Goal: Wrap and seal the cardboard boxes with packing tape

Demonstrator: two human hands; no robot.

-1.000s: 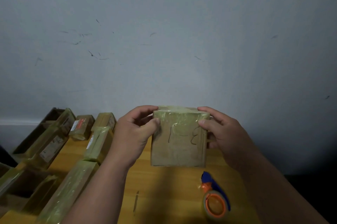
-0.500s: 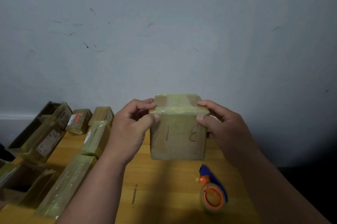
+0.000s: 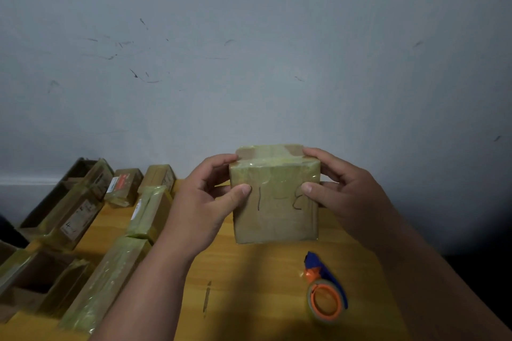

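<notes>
The cardboard box (image 3: 275,202) sits in the lower middle of the frame, held up above the wooden counter (image 3: 249,285), its near face toward the camera with dark handwritten marks on it. Glossy yellowish tape covers its upper part and top edge. The left hand (image 3: 205,202) has a closed grip on the box's left side, thumb pressed on the near face and fingers curled round the top left corner. The right hand (image 3: 340,191) grips the right side likewise, thumb on the near face, fingers over the top right corner. Below the box, toward the lower right, a tape dispenser (image 3: 325,288) with an orange core and blue handle lies on the counter. At the lower left, several taped boxes (image 3: 110,229) lie in rows. A scuffed grey wall (image 3: 249,49) fills the upper frame.
</notes>
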